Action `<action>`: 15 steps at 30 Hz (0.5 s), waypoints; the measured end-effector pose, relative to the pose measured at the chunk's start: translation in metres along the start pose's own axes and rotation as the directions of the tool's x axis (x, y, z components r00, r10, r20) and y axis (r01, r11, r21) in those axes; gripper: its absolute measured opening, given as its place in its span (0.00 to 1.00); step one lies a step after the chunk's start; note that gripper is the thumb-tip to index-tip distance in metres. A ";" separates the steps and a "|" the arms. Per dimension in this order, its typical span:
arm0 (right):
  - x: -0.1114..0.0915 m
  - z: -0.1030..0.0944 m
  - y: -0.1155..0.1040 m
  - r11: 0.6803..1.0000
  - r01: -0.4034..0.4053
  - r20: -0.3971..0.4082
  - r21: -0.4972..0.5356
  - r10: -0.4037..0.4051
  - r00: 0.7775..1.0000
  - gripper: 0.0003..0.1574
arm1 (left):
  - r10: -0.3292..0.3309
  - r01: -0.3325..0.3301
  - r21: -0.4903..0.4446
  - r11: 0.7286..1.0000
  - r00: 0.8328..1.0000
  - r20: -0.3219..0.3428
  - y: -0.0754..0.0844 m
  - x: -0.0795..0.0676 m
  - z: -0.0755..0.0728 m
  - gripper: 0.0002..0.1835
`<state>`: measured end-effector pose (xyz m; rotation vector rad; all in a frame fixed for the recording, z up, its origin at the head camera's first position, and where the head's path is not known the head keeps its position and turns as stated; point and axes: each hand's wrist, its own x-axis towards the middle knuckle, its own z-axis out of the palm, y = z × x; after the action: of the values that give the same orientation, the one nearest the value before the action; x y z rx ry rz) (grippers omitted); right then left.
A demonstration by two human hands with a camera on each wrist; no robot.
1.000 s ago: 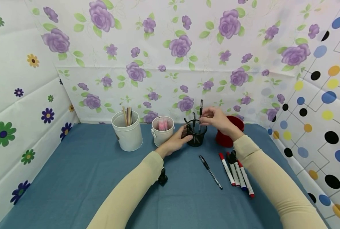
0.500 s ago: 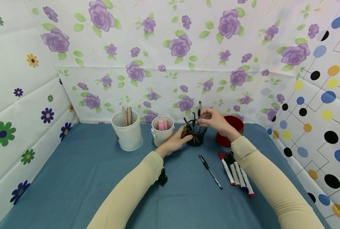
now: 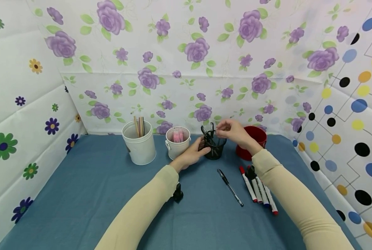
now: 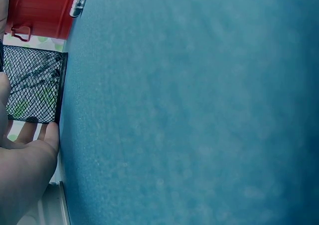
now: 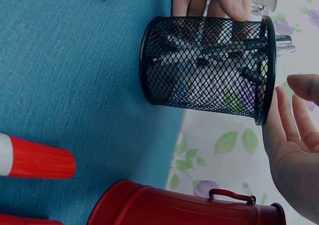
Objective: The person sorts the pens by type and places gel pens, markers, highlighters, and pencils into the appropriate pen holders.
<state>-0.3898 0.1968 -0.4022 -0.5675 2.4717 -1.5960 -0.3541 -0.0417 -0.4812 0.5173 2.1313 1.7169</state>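
My left hand (image 3: 189, 156) holds the black mesh pen holder (image 3: 215, 152) by its left side, thumb in front. In the right wrist view the holder (image 5: 209, 68) shows several pens leaning inside it, with the pen tops (image 3: 206, 133) standing above the rim. At the right side of the rim is my right hand (image 3: 234, 132). Thumb and fingers are apart there, with nothing between them in the right wrist view. On the cloth in front lies a black-capped pen (image 3: 225, 179).
Several white markers with red or blue caps (image 3: 248, 185) lie under the right forearm. Behind the right hand stands a red bucket (image 3: 256, 132). To the left are a small white bucket (image 3: 177, 150) with pink items and a larger white bucket (image 3: 141, 151) with sticks.
The upright pen my right hand pinched has gone down into the mesh holder and been let go. My right hand moved slightly left; the left hand kept its place.
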 end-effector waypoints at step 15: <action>-0.028 -0.012 -0.016 0.999 -0.026 0.005 -0.019 0.026 1.000 0.21 | 0.013 -0.012 0.006 1.000 1.000 -0.011 -0.002 0.001 0.001 0.42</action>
<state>-0.3642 0.2120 -0.3850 -0.5391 2.4825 -1.5615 -0.3545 -0.0408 -0.4833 0.5246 2.1456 1.7252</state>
